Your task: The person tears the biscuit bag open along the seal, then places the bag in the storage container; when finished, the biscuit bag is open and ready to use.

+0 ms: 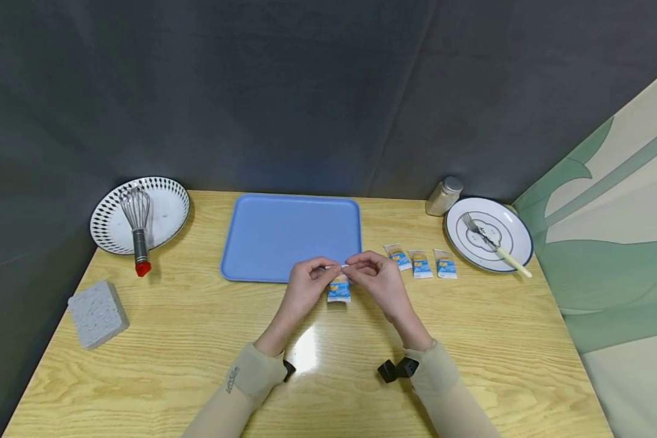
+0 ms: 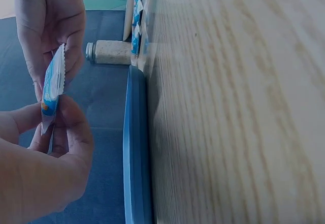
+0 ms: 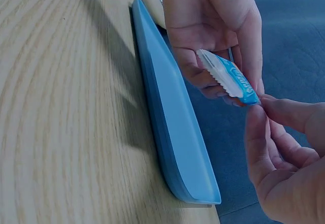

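Note:
A small blue-and-white wrapped snack packet (image 1: 339,289) hangs between both hands, just in front of the blue tray (image 1: 292,237). My left hand (image 1: 309,283) pinches its top edge between thumb and fingertips. From the other side, my right hand (image 1: 379,281) pinches the same edge, its fingertips close to the left ones. In the left wrist view the packet (image 2: 54,84) is seen nearly edge-on, with a serrated end. The right wrist view shows the packet (image 3: 231,79) held up off the table, its contents hidden by the wrapper.
Several similar packets (image 1: 421,265) lie right of the tray. Behind them stands a shaker jar (image 1: 444,196), next to a plate (image 1: 517,243) bearing a fork (image 1: 487,238). At left are a patterned plate (image 1: 170,213) with a whisk (image 1: 140,237) and a grey speckled block (image 1: 97,314).

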A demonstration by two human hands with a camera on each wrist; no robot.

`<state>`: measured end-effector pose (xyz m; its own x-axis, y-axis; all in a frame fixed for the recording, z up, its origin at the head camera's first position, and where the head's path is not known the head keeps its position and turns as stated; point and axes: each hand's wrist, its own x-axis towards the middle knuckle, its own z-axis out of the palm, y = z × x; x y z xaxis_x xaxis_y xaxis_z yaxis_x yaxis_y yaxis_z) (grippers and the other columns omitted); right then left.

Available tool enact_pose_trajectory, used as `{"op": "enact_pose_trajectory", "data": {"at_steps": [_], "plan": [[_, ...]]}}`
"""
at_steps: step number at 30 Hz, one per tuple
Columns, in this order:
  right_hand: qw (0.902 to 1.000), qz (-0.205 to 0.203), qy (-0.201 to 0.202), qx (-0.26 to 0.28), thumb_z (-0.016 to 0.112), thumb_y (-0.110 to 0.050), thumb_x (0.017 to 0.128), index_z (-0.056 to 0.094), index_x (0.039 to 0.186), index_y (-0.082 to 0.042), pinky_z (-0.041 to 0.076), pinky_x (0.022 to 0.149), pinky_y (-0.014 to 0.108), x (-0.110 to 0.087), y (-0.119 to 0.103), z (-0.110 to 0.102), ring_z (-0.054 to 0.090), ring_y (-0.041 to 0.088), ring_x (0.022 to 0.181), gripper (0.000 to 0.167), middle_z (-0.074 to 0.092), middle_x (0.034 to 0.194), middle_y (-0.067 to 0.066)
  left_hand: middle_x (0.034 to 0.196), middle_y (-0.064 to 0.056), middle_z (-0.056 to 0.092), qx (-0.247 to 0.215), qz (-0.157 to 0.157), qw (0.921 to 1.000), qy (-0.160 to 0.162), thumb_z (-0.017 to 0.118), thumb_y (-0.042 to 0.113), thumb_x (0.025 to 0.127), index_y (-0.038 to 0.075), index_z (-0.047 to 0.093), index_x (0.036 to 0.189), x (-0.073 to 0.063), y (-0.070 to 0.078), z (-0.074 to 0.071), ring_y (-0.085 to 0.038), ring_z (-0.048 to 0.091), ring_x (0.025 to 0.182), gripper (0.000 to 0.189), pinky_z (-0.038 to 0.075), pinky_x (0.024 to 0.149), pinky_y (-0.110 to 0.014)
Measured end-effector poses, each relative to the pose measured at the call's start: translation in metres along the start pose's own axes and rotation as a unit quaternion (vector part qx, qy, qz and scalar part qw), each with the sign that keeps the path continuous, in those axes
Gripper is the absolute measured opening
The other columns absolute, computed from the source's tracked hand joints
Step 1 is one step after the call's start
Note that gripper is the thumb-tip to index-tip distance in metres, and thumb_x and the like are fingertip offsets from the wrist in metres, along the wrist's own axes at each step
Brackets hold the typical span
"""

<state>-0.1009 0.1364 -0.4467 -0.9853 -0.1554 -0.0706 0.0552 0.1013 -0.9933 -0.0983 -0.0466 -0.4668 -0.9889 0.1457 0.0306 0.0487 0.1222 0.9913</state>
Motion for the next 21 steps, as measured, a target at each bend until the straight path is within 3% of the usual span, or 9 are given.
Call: {"op": "enact_pose_trajectory", "data": {"at_steps": [8,15,21], "plan": [[0.9981,0.036,-0.038,0.031,0.068,0.007,0.102,0.067,0.112,0.018,0.064,0.081,0.04,0.0037,-0.0021,-0.0013,0.073,0.014,0.079,0.015,0.072,0.096,0.018,0.09,-0.014,0.076,-0.016,0.008,0.9998,0.001,0.07,0.003,0.104,-0.005,0.078,0.104,-0.0017,-0.0009,0.0009,-0.007,0.054,0.062,0.012,0.042,0.06,-0.022],[0.9977,0.035,-0.049,0.032,0.067,0.007,0.102,0.067,0.111,0.019,0.064,0.08,0.038,0.0058,-0.0018,-0.0019,0.073,0.014,0.079,0.014,0.074,0.094,0.016,0.102,-0.015,0.077,-0.067,-0.025,0.9974,0.007,0.07,0.006,0.104,-0.005,0.078,0.106,-0.0031,-0.0035,0.0033,-0.019,0.074,0.087,0.014,0.053,0.075,-0.026],[0.9985,0.028,-0.043,0.02,0.068,0.008,0.102,0.068,0.108,0.018,0.064,0.079,0.038,0.0056,-0.0009,-0.0006,0.073,0.014,0.078,0.012,0.073,0.094,0.018,0.106,-0.015,0.077,-0.08,-0.033,0.9962,0.005,0.071,0.008,0.104,-0.004,0.079,0.108,-0.0036,-0.0052,0.0034,-0.033,0.076,0.099,0.015,0.056,0.083,-0.031]]}}
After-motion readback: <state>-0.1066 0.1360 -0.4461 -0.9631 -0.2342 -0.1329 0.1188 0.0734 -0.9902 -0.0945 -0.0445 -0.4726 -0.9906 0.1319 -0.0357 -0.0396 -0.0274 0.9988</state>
